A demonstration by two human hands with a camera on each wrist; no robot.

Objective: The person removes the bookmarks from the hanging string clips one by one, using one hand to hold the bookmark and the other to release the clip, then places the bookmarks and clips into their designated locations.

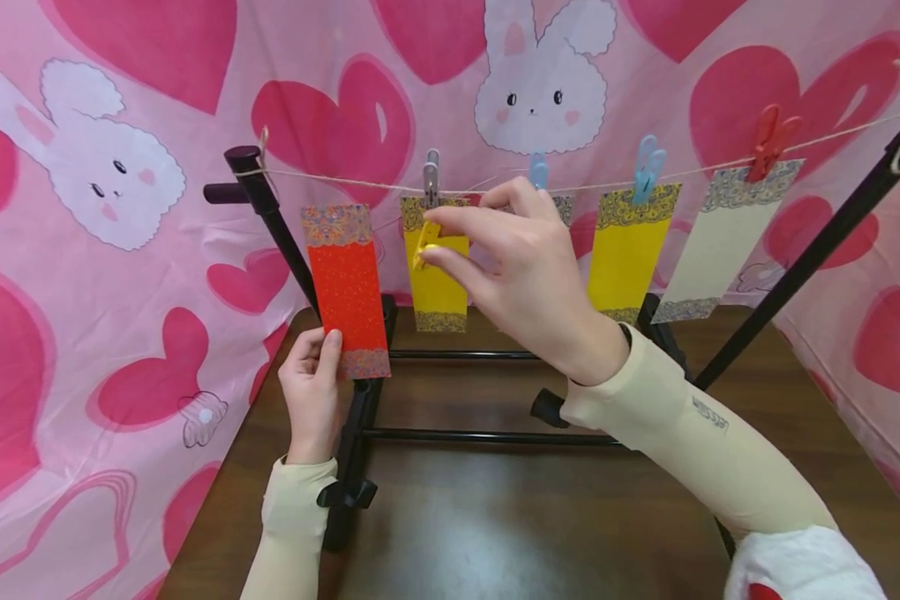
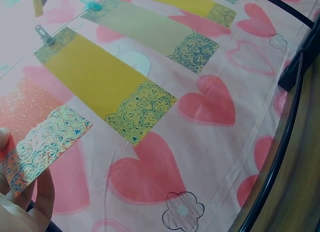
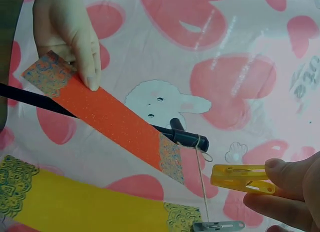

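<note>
My left hand [image 1: 311,379] pinches the lower left edge of a red paper strip [image 1: 347,287] with patterned ends. The strip stands upright just below the twine [image 1: 322,177], near its left end. Between thumb and fingers of my right hand [image 1: 525,267] is a yellow clothespin [image 3: 242,178], to the right of the red strip and below the twine. Behind that hand hangs a yellow strip [image 1: 441,287] from a grey clothespin [image 1: 431,179]. In the left wrist view, the red strip's patterned end [image 2: 47,142] lies against my left fingers.
Farther right along the twine hang another yellow strip [image 1: 626,250] under a blue clothespin [image 1: 648,171] and a cream strip [image 1: 727,242] under a red clothespin [image 1: 771,142]. A strip behind my right hand is mostly hidden. The black frame [image 1: 450,436] stands on a brown table [image 1: 495,517].
</note>
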